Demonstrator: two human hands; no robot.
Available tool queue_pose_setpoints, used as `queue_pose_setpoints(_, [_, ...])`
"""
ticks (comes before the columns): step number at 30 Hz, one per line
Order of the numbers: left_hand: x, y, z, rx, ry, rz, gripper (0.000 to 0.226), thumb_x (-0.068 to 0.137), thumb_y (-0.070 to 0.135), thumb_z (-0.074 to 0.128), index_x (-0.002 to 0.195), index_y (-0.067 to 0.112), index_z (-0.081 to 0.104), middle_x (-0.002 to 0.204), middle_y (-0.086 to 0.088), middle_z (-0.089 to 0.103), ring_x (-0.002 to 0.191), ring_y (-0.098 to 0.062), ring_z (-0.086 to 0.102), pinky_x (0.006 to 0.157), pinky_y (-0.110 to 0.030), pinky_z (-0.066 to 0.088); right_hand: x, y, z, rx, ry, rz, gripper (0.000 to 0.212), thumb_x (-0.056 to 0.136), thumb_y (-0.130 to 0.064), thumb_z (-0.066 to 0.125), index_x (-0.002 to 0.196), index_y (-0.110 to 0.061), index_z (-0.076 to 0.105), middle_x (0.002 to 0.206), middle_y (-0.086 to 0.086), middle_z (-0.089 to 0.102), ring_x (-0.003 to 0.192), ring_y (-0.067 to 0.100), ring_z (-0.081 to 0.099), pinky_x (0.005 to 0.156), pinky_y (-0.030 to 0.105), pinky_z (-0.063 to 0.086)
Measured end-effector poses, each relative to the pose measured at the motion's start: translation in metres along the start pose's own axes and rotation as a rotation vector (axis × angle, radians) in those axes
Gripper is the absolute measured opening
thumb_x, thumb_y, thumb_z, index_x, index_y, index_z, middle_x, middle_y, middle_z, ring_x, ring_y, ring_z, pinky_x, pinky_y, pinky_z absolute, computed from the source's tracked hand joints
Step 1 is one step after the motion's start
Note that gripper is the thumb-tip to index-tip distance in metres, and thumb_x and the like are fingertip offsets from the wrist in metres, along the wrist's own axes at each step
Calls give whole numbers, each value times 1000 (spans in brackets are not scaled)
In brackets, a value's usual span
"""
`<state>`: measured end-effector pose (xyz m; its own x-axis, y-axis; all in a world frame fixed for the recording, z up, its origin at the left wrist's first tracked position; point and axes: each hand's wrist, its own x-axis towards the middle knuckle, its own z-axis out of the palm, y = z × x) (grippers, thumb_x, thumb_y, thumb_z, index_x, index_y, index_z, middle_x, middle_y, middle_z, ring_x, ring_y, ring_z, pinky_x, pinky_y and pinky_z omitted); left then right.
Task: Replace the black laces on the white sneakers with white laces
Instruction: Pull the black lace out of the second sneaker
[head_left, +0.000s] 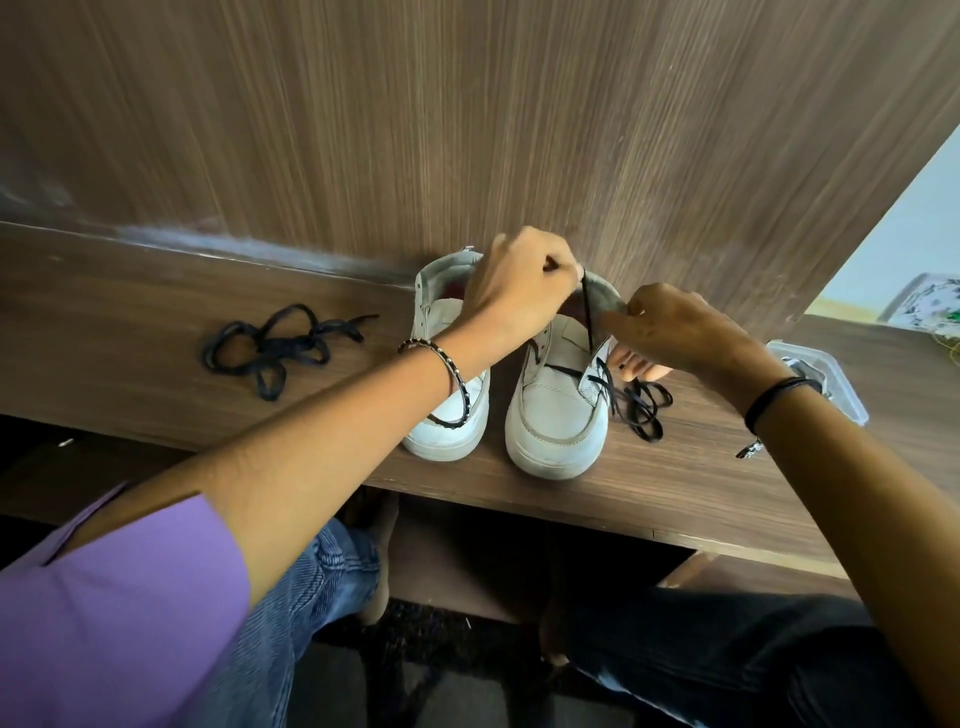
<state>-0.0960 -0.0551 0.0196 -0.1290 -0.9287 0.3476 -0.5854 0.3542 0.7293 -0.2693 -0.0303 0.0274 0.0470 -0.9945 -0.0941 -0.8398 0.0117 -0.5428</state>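
Lace: the black lace (589, 317) is looking soft, light and limp; probably best pinched near its tip; it is running taut up from the laced sneaker (558, 415) on the counter (156, 312)
Left hand: the left hand (514, 286) is hovering above the collar; its fingers (558, 265) are pinching the lace's upper end
Right hand: the right hand (680, 332) is reaching in low; its fingers are gripping the laced sneaker's collar
Loose lace: the loose lace (270, 348) is lying well apart

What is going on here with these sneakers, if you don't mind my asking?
A seated person is unlacing a white sneaker on a wooden desk. The left hand pinches its black lace taut above the shoe; the right hand holds the collar. The lower eyelets are still threaded. The other sneaker shows no lace, and a loose black lace lies left of it. No white laces are visible.
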Motion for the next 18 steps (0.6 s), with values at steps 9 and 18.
queue_pose_setpoints(9, [18,13,-26,-1233,108,-476,18,101,2,50,84,6,55,60,-5,60,39,-8,50,51,-27,56,11,9,3,-24,9,24,47,97,-54,57,97,-9,68,85,6,76,73,20,76,77,42,64])
queue_pose_setpoints(18, [-10,6,-34,8,-359,-173,27,93,23,56,86,-1,68,67,-2,64,45,3,47,53,-23,32,8,3,6,-230,139,25,55,93,-56,63,112,-4,60,104,11,67,92,29,68,83,46,60])
